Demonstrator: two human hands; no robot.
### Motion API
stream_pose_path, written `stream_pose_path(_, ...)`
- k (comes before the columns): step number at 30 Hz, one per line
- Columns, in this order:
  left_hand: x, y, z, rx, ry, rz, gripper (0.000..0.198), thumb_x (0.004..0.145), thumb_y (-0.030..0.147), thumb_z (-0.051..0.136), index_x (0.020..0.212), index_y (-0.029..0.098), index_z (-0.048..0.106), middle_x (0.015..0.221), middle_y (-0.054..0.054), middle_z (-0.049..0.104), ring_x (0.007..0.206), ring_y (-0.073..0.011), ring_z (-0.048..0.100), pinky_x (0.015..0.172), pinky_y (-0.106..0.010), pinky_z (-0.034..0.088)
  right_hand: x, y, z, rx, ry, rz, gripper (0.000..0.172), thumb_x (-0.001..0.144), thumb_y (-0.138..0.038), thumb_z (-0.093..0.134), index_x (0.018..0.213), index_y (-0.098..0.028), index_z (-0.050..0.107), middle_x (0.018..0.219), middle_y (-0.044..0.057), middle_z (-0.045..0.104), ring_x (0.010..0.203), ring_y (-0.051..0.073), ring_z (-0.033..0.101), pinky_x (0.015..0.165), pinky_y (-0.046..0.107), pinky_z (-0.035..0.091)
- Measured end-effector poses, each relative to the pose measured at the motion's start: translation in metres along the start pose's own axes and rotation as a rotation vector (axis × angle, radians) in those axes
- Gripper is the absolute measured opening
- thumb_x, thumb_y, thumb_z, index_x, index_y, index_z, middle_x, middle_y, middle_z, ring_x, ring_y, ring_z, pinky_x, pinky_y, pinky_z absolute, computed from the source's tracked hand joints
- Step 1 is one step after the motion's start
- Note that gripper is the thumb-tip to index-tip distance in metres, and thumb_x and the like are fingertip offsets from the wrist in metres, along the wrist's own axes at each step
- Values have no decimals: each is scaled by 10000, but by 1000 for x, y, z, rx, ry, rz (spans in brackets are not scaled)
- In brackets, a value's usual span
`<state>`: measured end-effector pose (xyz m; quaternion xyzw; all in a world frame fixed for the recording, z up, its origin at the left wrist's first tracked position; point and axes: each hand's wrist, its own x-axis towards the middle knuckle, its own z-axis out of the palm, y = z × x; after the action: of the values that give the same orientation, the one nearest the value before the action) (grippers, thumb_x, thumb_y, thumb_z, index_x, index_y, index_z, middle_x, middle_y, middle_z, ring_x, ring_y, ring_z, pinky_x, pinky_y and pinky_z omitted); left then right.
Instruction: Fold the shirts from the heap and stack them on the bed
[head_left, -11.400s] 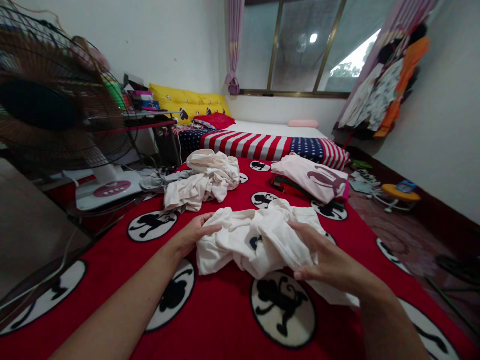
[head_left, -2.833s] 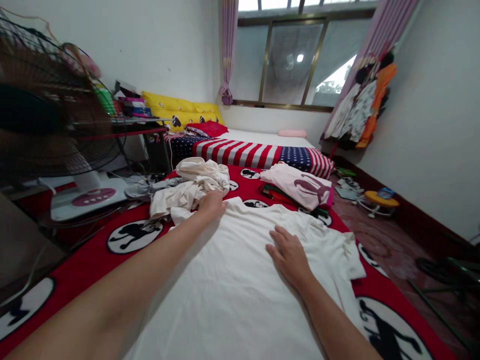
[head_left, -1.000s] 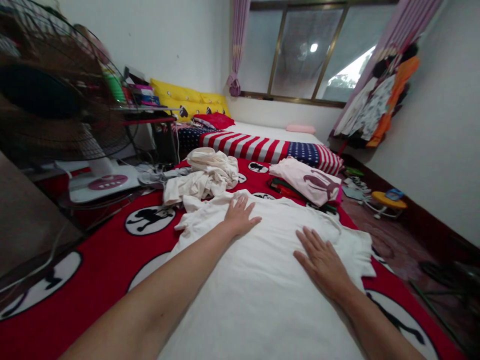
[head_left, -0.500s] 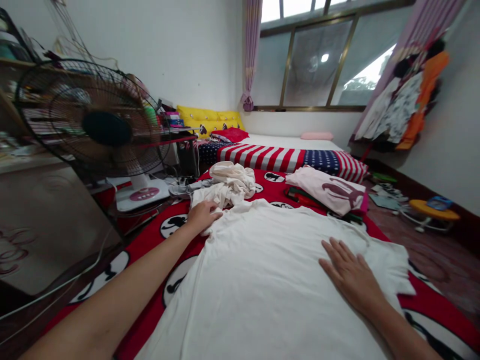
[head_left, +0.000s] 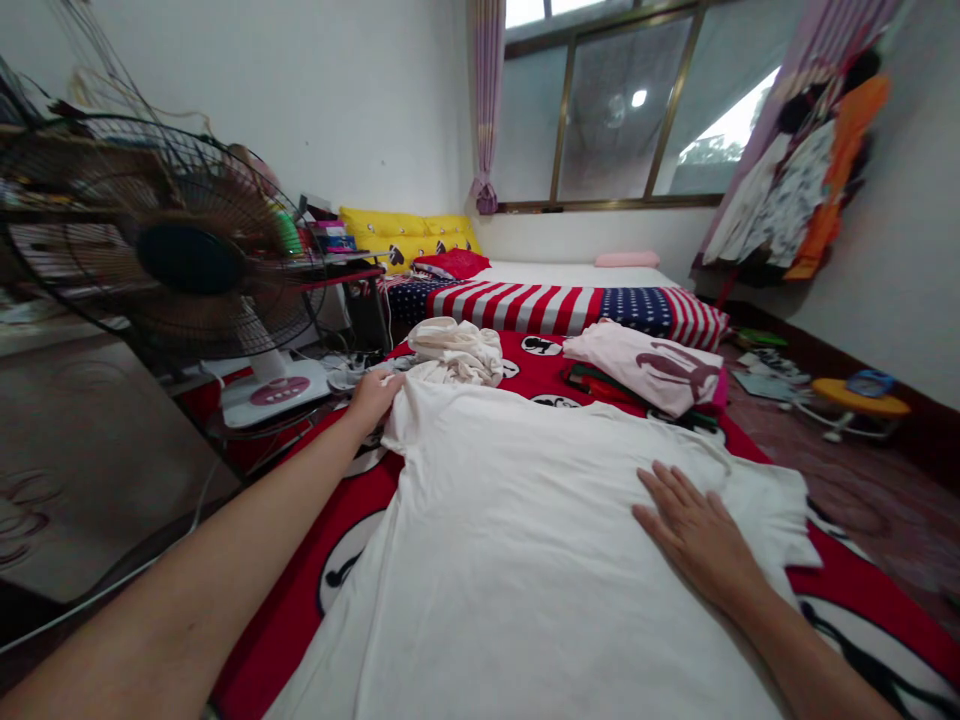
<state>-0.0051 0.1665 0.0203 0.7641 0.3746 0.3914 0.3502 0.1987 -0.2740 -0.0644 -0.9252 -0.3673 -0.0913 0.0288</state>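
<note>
A white T-shirt (head_left: 540,520) lies spread over a red blanket (head_left: 292,600) with round black-and-white cat prints. At the far left, my left hand (head_left: 373,400) pinches the shirt's shoulder and sleeve edge, fingers closed on the cloth. My right hand (head_left: 694,530) rests flat on the right half of the shirt, its fingers stretched out. Just beyond the shirt's left shoulder sits a crumpled heap of off-white cloth (head_left: 457,350). Past its right shoulder lies a stack of folded clothes, with a pale pink garment (head_left: 637,362) on top.
A standing fan (head_left: 191,258) is on the left beside a cabinet (head_left: 97,450). Behind the blanket is a bed with a stars-and-stripes cover (head_left: 517,308). A small yellow-topped stool (head_left: 862,397) stands on the floor at right, below hanging clothes (head_left: 795,200).
My left hand has drawn the shirt's left shoulder outward to the left and away from me, smoothing its upper edge. My right hand stays flat on the shirt.
</note>
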Motion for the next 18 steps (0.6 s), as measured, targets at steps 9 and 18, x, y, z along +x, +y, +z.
stream_pose_path(9,-20,49,4,-243,-106,-50,450,638,308,732,1038,128,631,850,-81,700,727,-203,658,620,-281,521,1,-14,-22,-66,-78,63,552,957,-463,336,1445,-214,410,1552,68,293,1439,288,232,1108,584,250)
stream_pose_path(18,-125,88,-9,-217,-716,209,578,736,319,709,1266,174,529,1141,-126,651,953,-224,656,805,-328,511,30,-120,-53,704,-123,-24,571,845,-430,570,1330,-141,485,1229,155,614,954,226,664,798,329,534)
